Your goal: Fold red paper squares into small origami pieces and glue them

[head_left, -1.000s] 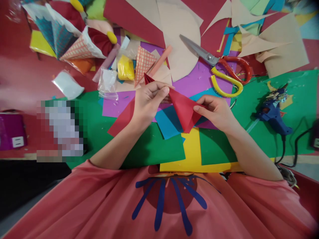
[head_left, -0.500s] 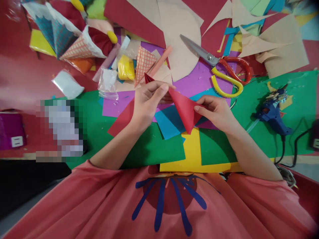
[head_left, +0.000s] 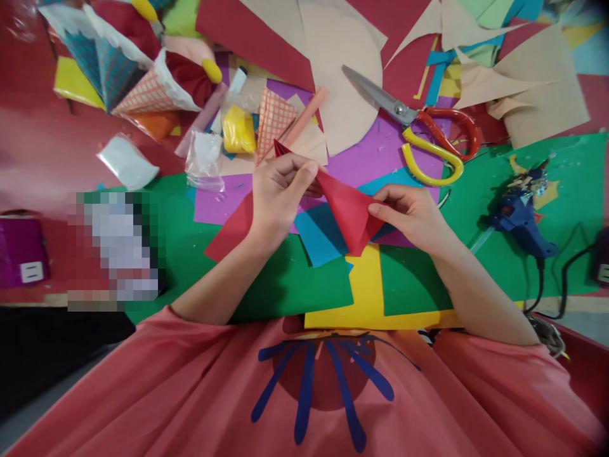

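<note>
Red bench [head_left: 28,152]: folded triangular red paper [head_left: 343,204], one end hidden behind my pinching left hand [head_left: 280,193]; right hand [head_left: 412,211] likewise, forearms [head_left: 216,279] converging.

Through my camera I see plain red folded paper [head_left: 347,206] between the left hand [head_left: 280,198] and right hand [head_left: 410,212]. Past the right hand, big metal scissors [head_left: 404,113] have one red handle, one yellow. Past the left, a pointy pale paper [head_left: 275,116] has orange checks.
</note>
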`<state>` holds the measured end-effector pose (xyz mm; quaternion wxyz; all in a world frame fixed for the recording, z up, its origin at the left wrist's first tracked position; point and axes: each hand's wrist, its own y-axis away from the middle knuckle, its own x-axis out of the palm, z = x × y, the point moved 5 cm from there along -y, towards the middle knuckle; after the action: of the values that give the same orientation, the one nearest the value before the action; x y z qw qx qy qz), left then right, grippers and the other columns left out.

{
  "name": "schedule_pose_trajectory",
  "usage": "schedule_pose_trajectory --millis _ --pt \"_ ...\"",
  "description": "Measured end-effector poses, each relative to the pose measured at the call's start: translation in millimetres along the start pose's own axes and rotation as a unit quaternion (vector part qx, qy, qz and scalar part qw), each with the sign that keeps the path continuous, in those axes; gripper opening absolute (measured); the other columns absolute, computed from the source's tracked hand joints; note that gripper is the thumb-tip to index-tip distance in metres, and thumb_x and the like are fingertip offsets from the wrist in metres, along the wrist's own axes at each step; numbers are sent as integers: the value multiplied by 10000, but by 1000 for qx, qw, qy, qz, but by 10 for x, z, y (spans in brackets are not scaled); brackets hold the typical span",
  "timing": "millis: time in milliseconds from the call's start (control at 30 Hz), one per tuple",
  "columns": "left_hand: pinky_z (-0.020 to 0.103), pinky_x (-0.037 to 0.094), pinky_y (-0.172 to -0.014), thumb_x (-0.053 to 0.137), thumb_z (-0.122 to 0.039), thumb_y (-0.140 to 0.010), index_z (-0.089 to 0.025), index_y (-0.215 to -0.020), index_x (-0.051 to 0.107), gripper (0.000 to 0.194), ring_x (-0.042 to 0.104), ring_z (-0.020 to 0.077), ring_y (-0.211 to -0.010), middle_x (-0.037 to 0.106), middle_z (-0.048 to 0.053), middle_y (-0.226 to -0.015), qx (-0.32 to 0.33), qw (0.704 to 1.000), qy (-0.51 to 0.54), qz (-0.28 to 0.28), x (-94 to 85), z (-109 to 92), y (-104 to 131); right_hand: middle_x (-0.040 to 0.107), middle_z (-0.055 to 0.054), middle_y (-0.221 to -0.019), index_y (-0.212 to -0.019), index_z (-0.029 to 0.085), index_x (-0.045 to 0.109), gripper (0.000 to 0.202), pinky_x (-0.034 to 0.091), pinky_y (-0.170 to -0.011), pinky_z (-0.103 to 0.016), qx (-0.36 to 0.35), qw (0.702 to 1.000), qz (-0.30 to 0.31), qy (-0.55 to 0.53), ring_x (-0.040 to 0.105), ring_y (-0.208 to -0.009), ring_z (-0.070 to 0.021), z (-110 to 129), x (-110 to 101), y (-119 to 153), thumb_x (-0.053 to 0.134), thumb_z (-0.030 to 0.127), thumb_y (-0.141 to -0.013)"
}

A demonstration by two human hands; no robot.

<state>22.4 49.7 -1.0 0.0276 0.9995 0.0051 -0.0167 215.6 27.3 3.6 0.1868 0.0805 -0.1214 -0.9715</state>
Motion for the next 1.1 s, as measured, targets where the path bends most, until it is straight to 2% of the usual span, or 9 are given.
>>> schedule_pose_trajectory --millis 167,267,467,900,1100 --pt "184 491 -454 727 -577 -695 -172 -640 611 425 580 74 -480 582 -45 -525 -64 992 93 61 120 -6 36 618 8 -654 -696 184 609 254 402 -560 -256 0 1000 -8 -2 514 -601 -111 -5 7 2 690 414 -771" --pt "190 506 -476 711 -594 -704 -166 -607 578 459 594 82 -520 553 -47 -521 -53 993 65 80 167 -55 74 620 7 -656 -692 187 603 276 413 -560 -255 7 1000 -11 -16 521 -605 -114 -8 14 2 696 437 -763" --pt "174 508 -471 719 -603 -682 -160 -546 512 508 565 67 -502 499 -55 -496 -54 996 37 61 141 -53 78 613 5 -657 -685 180 609 296 413 -554 -246 14 1000 -15 -23 511 -601 -107 -1 16 2 700 453 -754" --pt "185 503 -475 687 -473 -788 -176 -574 505 409 576 74 -512 560 -42 -541 -53 996 -6 65 109 2 63 595 7 -641 -682 176 611 297 391 -546 -242 8 1000 -9 -3 486 -592 -104 18 18 4 674 451 -776" --pt "171 474 -457 713 -505 -747 -179 -539 457 464 549 66 -495 491 -55 -488 -54 997 -14 51 101 -15 67 592 7 -642 -683 176 612 292 385 -552 -244 6 1000 -5 3 479 -598 -103 25 27 5 666 444 -786"
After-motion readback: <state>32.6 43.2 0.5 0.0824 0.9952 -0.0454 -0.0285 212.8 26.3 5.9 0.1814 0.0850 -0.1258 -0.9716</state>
